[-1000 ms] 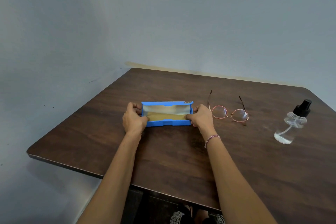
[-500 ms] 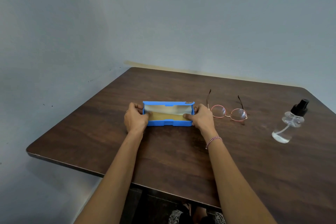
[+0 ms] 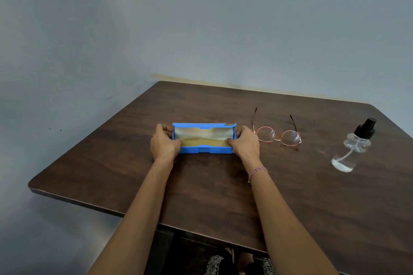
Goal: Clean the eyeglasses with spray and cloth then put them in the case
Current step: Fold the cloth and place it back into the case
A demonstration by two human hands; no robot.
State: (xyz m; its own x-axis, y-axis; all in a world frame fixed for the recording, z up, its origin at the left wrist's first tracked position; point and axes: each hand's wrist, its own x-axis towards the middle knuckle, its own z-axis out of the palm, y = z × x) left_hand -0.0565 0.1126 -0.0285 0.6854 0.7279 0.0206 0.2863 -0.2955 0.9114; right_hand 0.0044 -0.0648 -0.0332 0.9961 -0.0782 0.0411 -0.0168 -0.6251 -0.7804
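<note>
The left grip [image 3: 164,144] is clamped on the left end of the open blue case [image 3: 202,149], thumb over the front rim and fingers curled behind. The right grip [image 3: 245,143] clamps the right end the same way. Between the grips, a tan cloth [image 3: 201,140] lies inside the case. The glasses [image 3: 278,137] lie unfolded on the worktop [image 3: 201,185] just outside the right grip, and the spray [image 3: 352,147] stands farther out that side, well apart

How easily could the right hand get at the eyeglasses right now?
Probably yes: the eyeglasses lie on the table just beside the right hand, nothing between them. It must first release the blue case it grips.
</note>
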